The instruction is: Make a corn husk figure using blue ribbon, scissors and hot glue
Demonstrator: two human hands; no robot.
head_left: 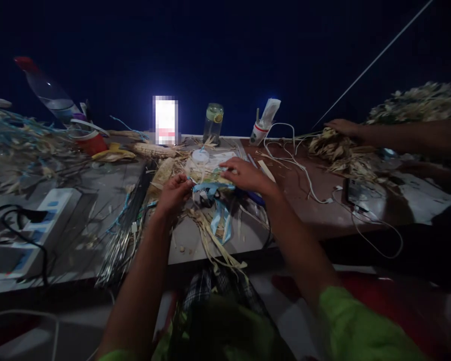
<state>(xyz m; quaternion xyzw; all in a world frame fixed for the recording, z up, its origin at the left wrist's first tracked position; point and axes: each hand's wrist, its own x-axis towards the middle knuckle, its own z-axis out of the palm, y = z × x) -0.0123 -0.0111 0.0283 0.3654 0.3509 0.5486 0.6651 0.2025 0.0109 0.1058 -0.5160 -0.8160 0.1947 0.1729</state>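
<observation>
Over the littered middle of the table, my left hand (176, 193) is closed in a pinch. A small bluish bit shows at its fingertips, but I cannot make out what it is. My right hand (244, 175) reaches in from the other side, its fingers stretched out over the pile. Between the hands lies a light-blue strip (210, 187), with a tail hanging down towards the table's front. Below it, pale dried husk strips (210, 235) trail over the front edge. A small round white container (200, 156) sits just beyond my hands.
Thin wires (116, 250) lie left of my left arm, beside a power strip (48, 230). A corn cob (156, 150), a glowing screen (165, 120), a clear bottle (212, 125) and a cup (258, 134) stand behind. At right, another person's hand (340, 127) touches dried husks (334, 153).
</observation>
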